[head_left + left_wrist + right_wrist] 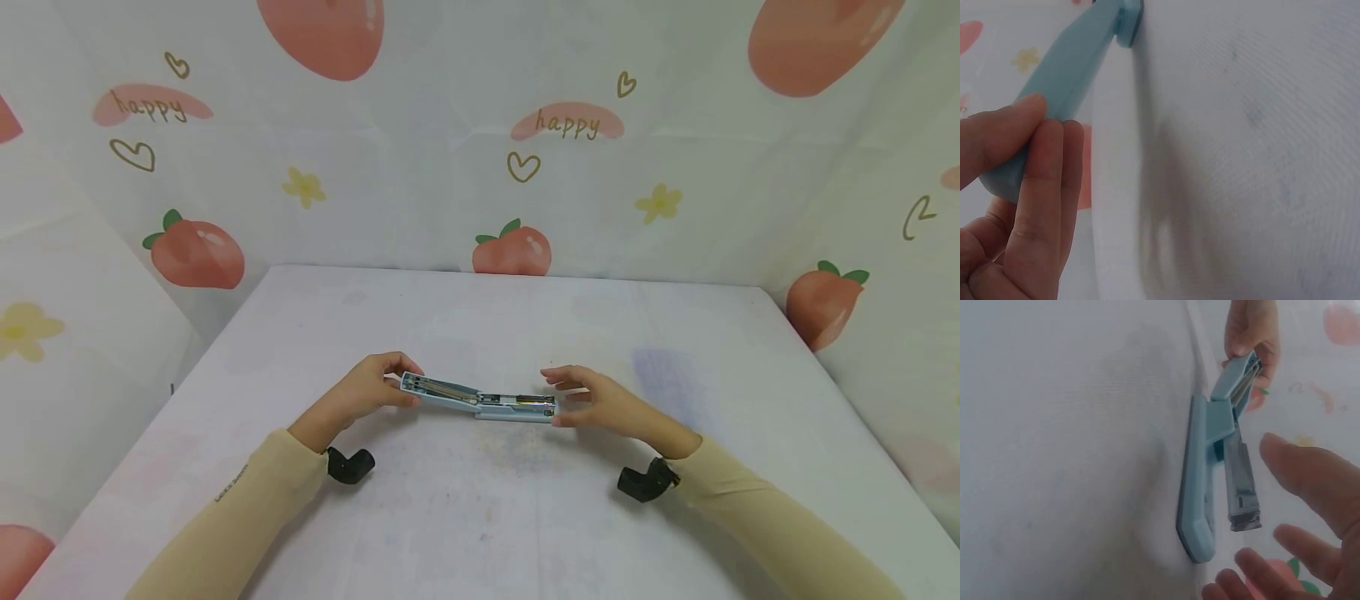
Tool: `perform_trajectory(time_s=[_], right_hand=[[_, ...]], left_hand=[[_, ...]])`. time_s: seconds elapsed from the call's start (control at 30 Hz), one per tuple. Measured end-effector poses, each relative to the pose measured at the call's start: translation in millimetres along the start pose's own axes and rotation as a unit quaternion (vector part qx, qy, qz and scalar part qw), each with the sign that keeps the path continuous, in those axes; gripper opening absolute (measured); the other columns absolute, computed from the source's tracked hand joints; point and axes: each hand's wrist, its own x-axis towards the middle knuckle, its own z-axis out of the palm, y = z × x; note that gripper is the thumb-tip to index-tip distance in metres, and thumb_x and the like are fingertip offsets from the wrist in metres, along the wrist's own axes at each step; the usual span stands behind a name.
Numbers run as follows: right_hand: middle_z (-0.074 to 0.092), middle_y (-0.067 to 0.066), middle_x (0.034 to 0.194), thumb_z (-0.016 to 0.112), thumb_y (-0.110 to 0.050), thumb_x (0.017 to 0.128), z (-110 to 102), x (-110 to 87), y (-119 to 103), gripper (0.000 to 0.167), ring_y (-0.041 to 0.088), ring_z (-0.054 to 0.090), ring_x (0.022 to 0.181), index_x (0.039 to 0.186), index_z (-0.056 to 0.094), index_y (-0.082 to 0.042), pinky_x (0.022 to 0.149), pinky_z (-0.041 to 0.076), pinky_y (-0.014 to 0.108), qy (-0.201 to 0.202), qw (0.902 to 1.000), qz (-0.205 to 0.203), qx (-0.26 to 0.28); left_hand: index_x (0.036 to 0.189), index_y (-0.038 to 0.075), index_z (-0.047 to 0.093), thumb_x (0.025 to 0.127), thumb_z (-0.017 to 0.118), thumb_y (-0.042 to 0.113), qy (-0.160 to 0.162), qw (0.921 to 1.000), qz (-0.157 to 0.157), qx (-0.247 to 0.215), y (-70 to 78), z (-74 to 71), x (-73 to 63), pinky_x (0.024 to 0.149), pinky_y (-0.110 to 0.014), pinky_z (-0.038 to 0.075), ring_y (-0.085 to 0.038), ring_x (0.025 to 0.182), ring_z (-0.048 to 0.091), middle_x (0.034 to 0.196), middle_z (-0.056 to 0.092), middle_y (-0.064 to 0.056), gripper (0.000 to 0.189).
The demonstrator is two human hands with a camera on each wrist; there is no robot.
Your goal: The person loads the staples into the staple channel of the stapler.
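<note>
A light blue stapler (480, 402) is spread wide at its hinge, its top cover swung out to the left and its metal magazine bared. My left hand (372, 385) pinches the far end of the cover between thumb and fingers. The left wrist view shows the thumb on one side of the cover (1066, 69) and the fingertips on the other. By the stapler's right end is my right hand (600, 402), its fingers spread and relaxed. In the right wrist view, the magazine (1240, 478) stands raised off the base (1194, 487), with the right thumb and fingers apart beside it.
The stapler's base lies on a white, faintly stained table (480, 517). A white curtain (420, 167) printed with peaches, hearts and flowers hangs behind and at the sides. Black wrist devices (349, 466) are worn at both sleeve cuffs.
</note>
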Motion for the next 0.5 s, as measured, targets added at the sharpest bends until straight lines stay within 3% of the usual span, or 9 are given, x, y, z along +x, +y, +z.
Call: perform_trajectory(time_s=[0.17,0.5], right_hand=[[0.056,0.017,0.132,0.08,-0.016,0.078,3.6,-0.5,3.4,0.064,0.029,0.056,0.116,0.134,0.053,-0.001,0.1,0.045,0.044,-0.017,0.9997,-0.004,-0.016],[0.063,0.012,0.116,0.082,-0.011,0.075,7.5,5.8,8.3,0.052,0.023,0.059,0.104,0.121,0.062,-0.002,0.093,0.049,0.041,-0.008,0.9985,-0.001,-0.054]], left_hand=[[0.111,-0.003,0.058,0.078,0.076,0.0,-0.001,1.0,0.001,-0.004,-0.7,0.1,0.1,0.065,-0.027,0.044,-0.011,0.074,0.058,0.101,0.062,-0.011,0.038],[0.111,-0.004,0.058,0.078,0.076,0.0,-0.001,1.0,0.007,-0.007,-0.9,-0.3,0.1,0.065,-0.025,0.043,-0.011,0.073,0.056,0.101,0.062,-0.011,0.038]])
